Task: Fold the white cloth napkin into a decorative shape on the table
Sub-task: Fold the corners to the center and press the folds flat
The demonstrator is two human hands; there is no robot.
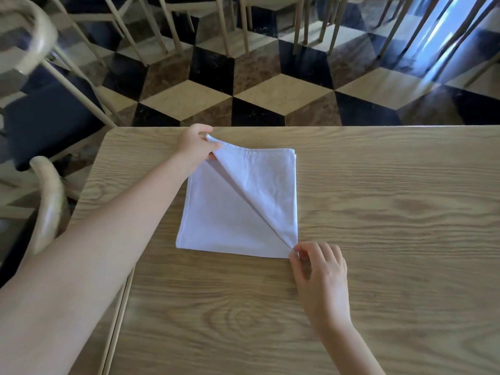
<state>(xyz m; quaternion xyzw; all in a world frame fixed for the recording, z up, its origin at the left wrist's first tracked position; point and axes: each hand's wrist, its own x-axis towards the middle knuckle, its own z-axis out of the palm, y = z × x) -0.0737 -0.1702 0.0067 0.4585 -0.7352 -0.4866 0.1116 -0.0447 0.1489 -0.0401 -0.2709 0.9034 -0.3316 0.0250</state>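
The white cloth napkin (216, 220) lies as a folded square on the wooden table (378, 212). Its top layer is turned over along a diagonal crease that runs from the far left corner to the near right corner. My left hand (193, 146) pinches that lifted layer at the far left corner. My right hand (319, 269) pinches the near right corner, where the crease ends, and holds it against the table.
The table's far edge (297, 127) lies just past the napkin and its left edge (89, 182) is close to my left arm. Chairs (48, 201) stand at the left, and several more sit across a chequered floor (270, 96).
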